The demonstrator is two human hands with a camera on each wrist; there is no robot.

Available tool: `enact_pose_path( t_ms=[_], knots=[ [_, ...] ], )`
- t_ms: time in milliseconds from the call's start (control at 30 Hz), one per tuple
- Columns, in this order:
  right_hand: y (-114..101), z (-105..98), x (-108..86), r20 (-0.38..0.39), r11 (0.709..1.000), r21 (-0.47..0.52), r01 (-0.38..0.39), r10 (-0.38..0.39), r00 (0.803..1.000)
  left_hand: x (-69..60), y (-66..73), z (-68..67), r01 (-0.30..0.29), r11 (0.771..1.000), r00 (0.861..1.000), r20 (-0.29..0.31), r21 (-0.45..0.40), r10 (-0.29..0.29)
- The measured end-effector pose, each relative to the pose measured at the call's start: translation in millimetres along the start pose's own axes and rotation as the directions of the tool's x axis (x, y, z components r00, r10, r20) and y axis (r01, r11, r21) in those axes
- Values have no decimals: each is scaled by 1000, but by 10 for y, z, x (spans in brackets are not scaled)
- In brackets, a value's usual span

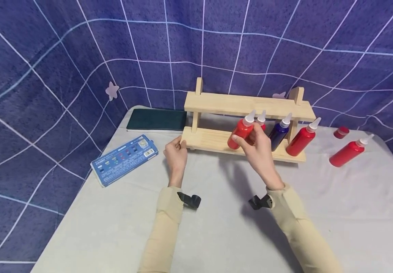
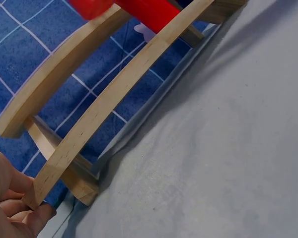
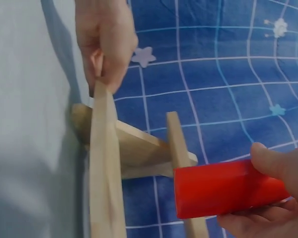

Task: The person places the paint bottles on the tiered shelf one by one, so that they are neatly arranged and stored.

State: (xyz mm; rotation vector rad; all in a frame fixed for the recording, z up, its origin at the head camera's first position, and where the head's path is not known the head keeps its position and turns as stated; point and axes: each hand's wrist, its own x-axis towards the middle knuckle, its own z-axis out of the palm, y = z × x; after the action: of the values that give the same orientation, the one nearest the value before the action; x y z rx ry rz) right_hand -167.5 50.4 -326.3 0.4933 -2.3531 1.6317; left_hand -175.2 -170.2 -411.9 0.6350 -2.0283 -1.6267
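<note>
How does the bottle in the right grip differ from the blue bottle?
Colour: the held bottle is red, while the blue bottle is dark blue.
Support: the held bottle is in the right grip, while the blue bottle stands on the lower shelf.
Shared: both have a white collar and a pale, pointed nozzle.

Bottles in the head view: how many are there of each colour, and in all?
Red bottles: 4
Dark blue bottle: 1
Total: 5
</note>
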Motion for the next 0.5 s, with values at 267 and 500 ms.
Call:
enact_pose_path(
  t_ms=[267,500],
  knots=[
    [135,220,99,8,999,18,-42,42,999,10,-29,24,-19,1000,1000,-13,-9,19],
    [249,342,158,-18,996,-3,-85,85,996,5,-21,17,-17,1000,1000,-21,-24,16]
  ],
)
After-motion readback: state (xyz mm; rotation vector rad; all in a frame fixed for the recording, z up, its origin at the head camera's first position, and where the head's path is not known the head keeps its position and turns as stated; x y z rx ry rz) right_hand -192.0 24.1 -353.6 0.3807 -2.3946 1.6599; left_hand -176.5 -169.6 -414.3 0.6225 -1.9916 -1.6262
